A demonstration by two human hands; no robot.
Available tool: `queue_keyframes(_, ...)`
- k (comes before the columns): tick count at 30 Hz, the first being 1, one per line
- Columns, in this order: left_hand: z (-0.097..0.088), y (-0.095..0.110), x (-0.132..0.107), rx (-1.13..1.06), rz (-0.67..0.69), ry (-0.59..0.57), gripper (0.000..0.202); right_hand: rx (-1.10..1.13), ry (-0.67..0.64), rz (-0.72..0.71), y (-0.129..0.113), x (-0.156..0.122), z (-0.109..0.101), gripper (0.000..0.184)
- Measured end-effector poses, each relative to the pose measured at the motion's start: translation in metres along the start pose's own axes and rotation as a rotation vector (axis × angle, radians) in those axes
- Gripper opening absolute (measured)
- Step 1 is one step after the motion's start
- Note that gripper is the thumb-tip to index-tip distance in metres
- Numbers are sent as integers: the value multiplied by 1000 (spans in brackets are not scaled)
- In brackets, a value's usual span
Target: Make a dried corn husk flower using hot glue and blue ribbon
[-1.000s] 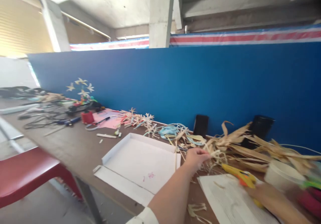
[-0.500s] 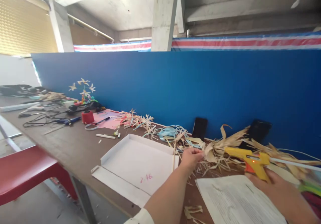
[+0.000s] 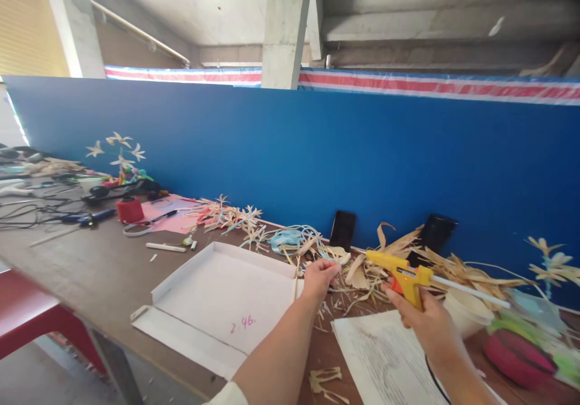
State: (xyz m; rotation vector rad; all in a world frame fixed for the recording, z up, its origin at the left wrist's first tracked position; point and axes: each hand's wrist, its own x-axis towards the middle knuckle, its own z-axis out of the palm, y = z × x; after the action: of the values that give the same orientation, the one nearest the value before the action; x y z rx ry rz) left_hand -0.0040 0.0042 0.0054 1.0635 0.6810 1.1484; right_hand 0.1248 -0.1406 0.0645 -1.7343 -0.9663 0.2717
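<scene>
My right hand (image 3: 423,323) grips a yellow glue gun (image 3: 401,272) by its handle, nozzle pointing left, a white glue stick (image 3: 471,291) sticking out behind. My left hand (image 3: 319,277) is pinched on a thin pale stick (image 3: 296,279) that stands upright beside the white box lid (image 3: 226,299). The nozzle is a short way right of my left hand. A heap of dried straw leaves (image 3: 435,266) lies behind both hands.
A printed sheet (image 3: 380,362) lies under my right hand. Two black phones (image 3: 342,230) lean on the blue partition (image 3: 290,151). Straw flowers (image 3: 231,216), blue ribbon (image 3: 290,239), a red spool (image 3: 130,210), cables and tools spread left. A red chair (image 3: 22,320) stands beside the table.
My right hand lifted the glue gun off the table and brought it leftward toward my left hand. The left hand stays pinched on the stick by the box lid.
</scene>
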Motion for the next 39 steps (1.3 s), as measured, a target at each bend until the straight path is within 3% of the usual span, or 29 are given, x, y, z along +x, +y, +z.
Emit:
queue_keyframes(6,-1,-1,0,19,19,11,25,286,-170,127,3,-5,22,49)
queue_keyframes(12,-1,-5,4,9,24,61,25,235,-147,135,8,-9,38,46)
queue_keyframes(20,0,-7,5,8,26,103,21,183,-155,113,16,-13,40,41)
queue_keyframes(24,-1,-10,6,12,27,104,20,272,-203,145,26,-11,40,41)
queue_keyframes(28,-1,-7,5,-30,13,98,24,507,-242,185,30,-10,39,34)
queue_keyframes(32,-1,0,-2,-214,-48,-21,33,737,-206,279,21,-11,36,33)
queue_keyframes(36,2,6,-11,-380,-136,-216,36,795,-158,309,12,-13,34,31)
queue_keyframes(39,5,8,-17,-367,-195,-283,36,806,-172,326,14,-12,33,31)
